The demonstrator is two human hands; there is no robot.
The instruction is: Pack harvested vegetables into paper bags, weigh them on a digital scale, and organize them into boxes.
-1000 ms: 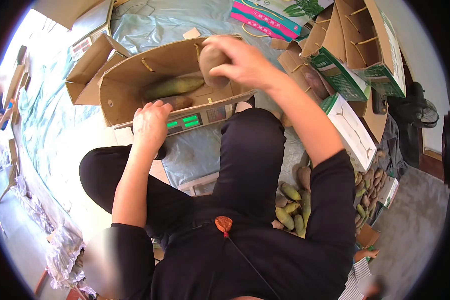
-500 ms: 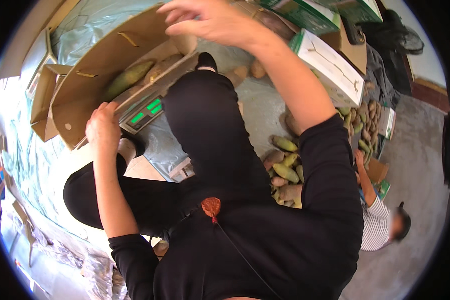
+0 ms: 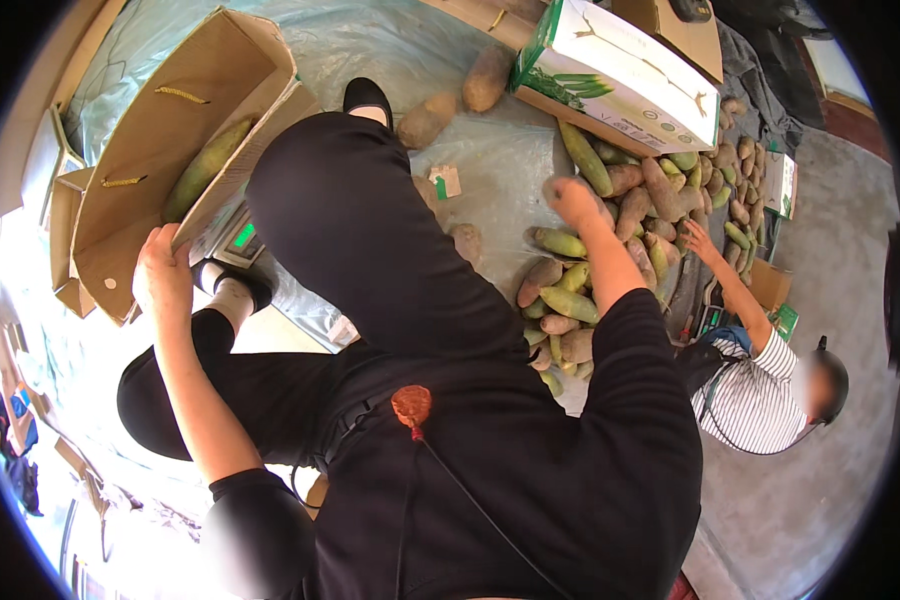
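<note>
Head view: we sit on the plastic sheet (image 3: 410, 50) covering the floor, sorting green and brown mangoes into a carton. Our judgement is that the picking step is in hand. Our right hand (image 3: 573, 197) reaches down onto the heap of mangoes (image 3: 610, 250) at our right; its fingers curl over the fruit, though we cannot tell whether one is gripped. Our left hand (image 3: 162, 275) is closed on the lower edge of the open brown carton (image 3: 160, 130), which rests on a scale with a green display (image 3: 242, 236) and already holds a long green mango (image 3: 205, 165). Next, a fruit would need lifting across our raised knee (image 3: 370, 220), which stands between heap and carton. A printed white-and-green box (image 3: 620, 65) borders the heap, and another person's hand (image 3: 697, 240) works the same pile.
</note>
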